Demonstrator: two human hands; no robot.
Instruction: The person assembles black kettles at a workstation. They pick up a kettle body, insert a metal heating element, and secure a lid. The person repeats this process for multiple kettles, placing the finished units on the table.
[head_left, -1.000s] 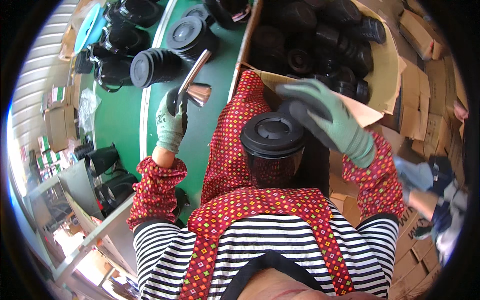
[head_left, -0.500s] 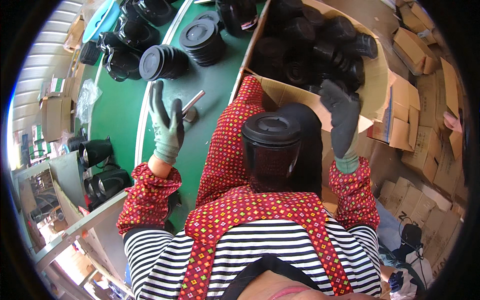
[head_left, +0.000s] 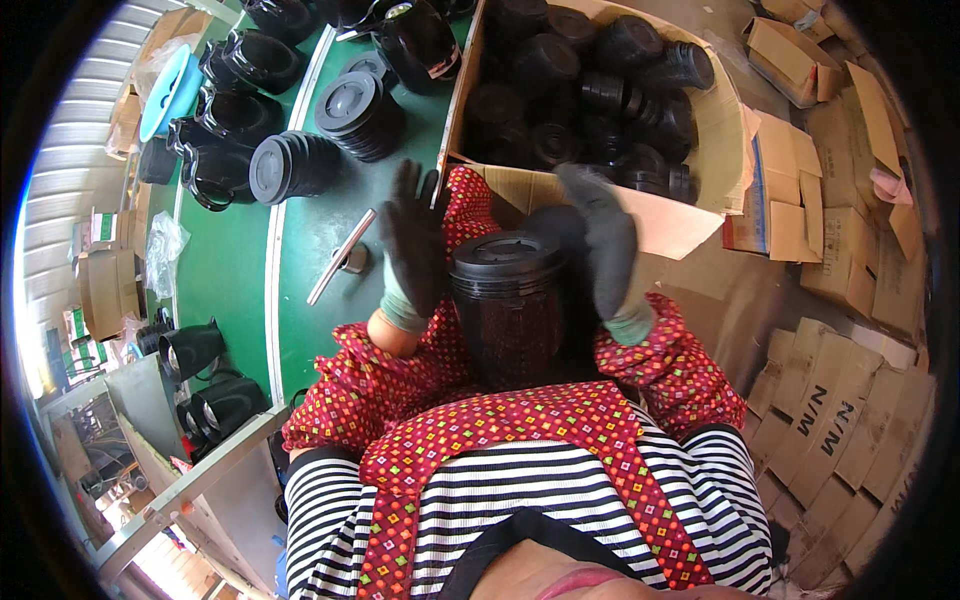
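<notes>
A dark see-through jar with a ridged black lid stands upright in my lap. To its left is my left hand, in a dark glove with a pale green cuff, its fingers stretched out and nothing in them. My right hand, gloved alike, hangs just right of the jar, slightly blurred, fingers extended and empty. Both palms roughly face the jar; I cannot tell whether either touches it. Left of my left hand, a metal bar on a small round base rests on the green table.
Stacks of black lids and shiny black pitcher-like vessels stand on the table's far part. An open carton full of black containers is ahead right. Flattened cartons lie on the right; a blue basin sits far left.
Both hands have swung inward to the sides of the lidded jar, the left one coming away from beside the metal bar. The whole view has shifted slightly.
</notes>
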